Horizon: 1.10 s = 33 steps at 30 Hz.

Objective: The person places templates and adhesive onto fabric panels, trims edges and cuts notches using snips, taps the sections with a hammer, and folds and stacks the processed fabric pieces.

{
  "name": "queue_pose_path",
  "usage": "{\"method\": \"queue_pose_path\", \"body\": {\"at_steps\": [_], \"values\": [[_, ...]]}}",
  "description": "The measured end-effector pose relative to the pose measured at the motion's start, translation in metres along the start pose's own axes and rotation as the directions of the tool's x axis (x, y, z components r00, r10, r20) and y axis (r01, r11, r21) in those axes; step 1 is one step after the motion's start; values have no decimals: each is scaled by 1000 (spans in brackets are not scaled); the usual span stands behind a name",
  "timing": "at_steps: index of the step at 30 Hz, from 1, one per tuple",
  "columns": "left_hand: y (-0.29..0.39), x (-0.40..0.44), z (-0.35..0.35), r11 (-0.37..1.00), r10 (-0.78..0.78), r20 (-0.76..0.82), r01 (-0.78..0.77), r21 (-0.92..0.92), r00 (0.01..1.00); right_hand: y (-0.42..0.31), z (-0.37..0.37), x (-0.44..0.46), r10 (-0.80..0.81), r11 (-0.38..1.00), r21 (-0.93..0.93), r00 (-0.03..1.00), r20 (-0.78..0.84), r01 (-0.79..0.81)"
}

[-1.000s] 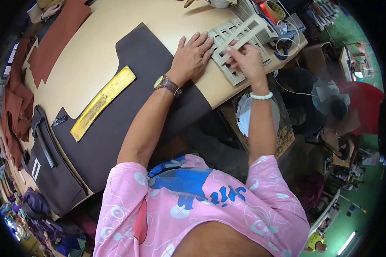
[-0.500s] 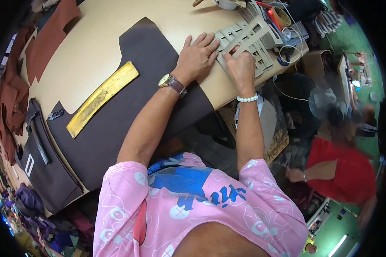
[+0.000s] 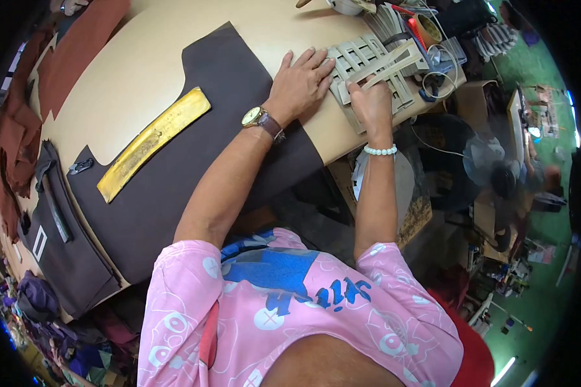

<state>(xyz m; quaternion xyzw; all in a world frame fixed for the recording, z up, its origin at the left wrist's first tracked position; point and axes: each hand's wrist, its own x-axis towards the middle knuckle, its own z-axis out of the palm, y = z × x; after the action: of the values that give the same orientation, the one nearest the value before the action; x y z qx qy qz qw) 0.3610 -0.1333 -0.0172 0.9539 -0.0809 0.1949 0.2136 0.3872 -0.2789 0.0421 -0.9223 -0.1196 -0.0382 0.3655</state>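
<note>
My left hand [image 3: 299, 82] lies flat with fingers spread, its fingertips beside a stack of slotted, pale grey-green pattern templates [image 3: 358, 57]. A watch is on that wrist. My right hand [image 3: 372, 109], with a bead bracelet, is closed on a template strip [image 3: 394, 64] that slants up to the right over the others. Its fingertips are partly hidden. Under my left wrist spreads a dark brown sheet of material [image 3: 229, 77], and a curved yellow piece [image 3: 155, 143] rests on it.
A hammer [image 3: 57, 209] and a small black tool [image 3: 81, 166] lie at the left. Reddish-brown pieces [image 3: 77, 55] cover the far left. A tape roll [image 3: 427, 29] and a looped white cable [image 3: 440, 80] crowd the right corner. The table edge [image 3: 342, 149] runs below my hands.
My right hand has shifted slightly right, and the strip in it now lies at a flatter slant. My left hand stays nearly in place. A person in red has moved behind my right shoulder.
</note>
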Motion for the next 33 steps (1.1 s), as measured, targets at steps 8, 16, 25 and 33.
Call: {"method": "queue_pose_path", "body": {"at_steps": [8,16,25,33], "values": [[2,1,-1,1000,-10,2,10,-8,1000,22,-2,-1,211,678,651,939,273,-341],[0,-2,-3,999,3,67,-6,45,998,16,2,12,101,972,209,993,56,-111],[1,0,-5,999,-32,81,33,-14,996,-3,-2,18,178,878,416,968,179,-238],[0,0,-2,999,-34,39,34,-1,999,-2,1,-10,205,835,489,967,152,-254]]}}
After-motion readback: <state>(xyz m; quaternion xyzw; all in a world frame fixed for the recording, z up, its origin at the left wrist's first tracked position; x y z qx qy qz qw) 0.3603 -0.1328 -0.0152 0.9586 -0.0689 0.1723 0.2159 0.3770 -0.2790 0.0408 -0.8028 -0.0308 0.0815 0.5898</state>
